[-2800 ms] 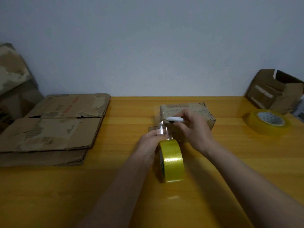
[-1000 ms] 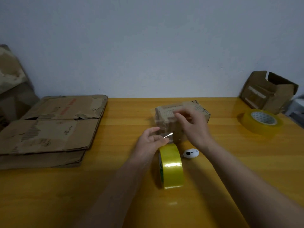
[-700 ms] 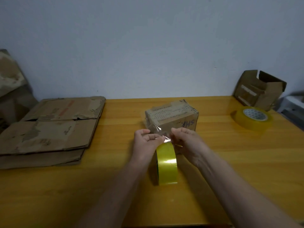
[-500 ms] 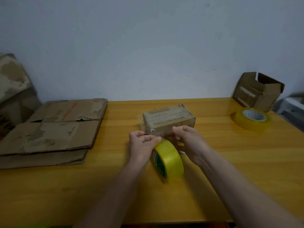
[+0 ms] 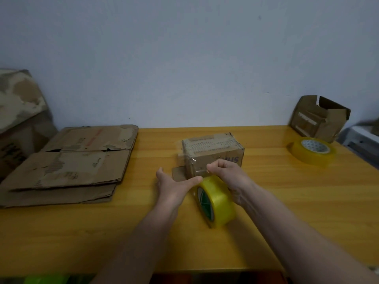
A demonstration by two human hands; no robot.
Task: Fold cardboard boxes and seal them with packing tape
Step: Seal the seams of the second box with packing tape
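Tape [image 5: 198,168] clings and wrinkles, so we pinch its free end with our right hand [image 5: 227,173]; our left hand [image 5: 174,184], fingers spread, touches the light roll [image 5: 216,199] beside the stiff box [image 5: 213,153].

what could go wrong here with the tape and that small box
1. The tape roll stands on edge on the table, leaning against the right hand; it may well roll or tip.
2. The tape on the box looks wrinkled at the near left corner, and a flap sticks out low on the left, so the seal may be weak.
3. The left hand is open, so the box could slide.
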